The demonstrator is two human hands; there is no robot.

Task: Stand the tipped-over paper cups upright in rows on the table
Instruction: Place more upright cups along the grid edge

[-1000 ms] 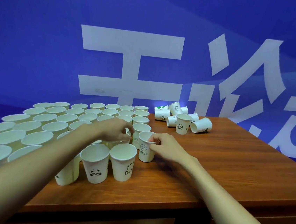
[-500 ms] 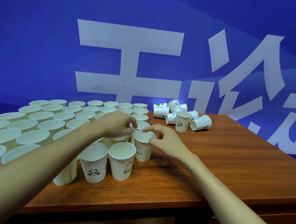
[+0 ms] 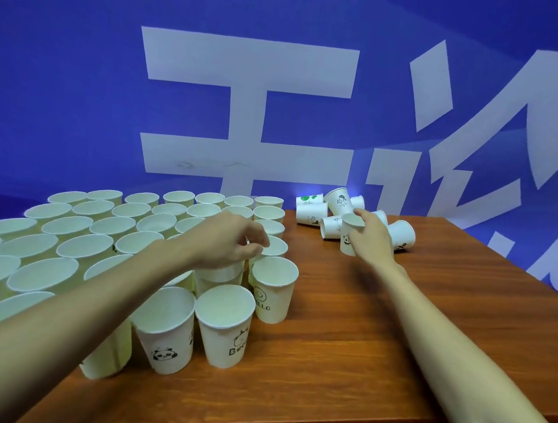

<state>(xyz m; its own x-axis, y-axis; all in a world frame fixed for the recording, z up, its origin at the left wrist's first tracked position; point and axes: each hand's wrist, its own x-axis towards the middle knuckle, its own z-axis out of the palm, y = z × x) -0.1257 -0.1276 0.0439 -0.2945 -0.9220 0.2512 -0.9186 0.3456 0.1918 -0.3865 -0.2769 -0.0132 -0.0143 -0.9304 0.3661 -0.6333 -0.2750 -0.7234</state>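
A: Left side of the table [image 3: 340,372]?
B: Big block of upright paper cups [image 3: 103,227] in rows, rims up, packed rim to rim. Runs from the left edge to about mid-table.

A: Front edge of the block?
B: Three cups facing the camera: panda cup [image 3: 165,333], next to it a cup printed "Be…" [image 3: 224,324], then the HELLO cup [image 3: 273,288] with a smiley, slightly further back. All upright.

A: Left hand?
B: Left hand [image 3: 229,240] is over the right edge of the block, just behind the HELLO cup. Fingers curled downward over a cup rim. Can't tell if it's pinching anything or just hovering, the fingers hide the contact.

A: Right hand?
B: Right hand [image 3: 371,238] is at the far right-centre of the table, fingers wrapped around an upright cup [image 3: 349,234] with a small panda print. Cup bottom looks to be on the wood.

A: What's left?
B: Pile of tipped cups [image 3: 325,212] right behind and around that hand, lying on their sides against each other. One more on its side [image 3: 404,235] just right of the hand.

A: Background?
B: Blue wall [image 3: 62,68] with large white characters.
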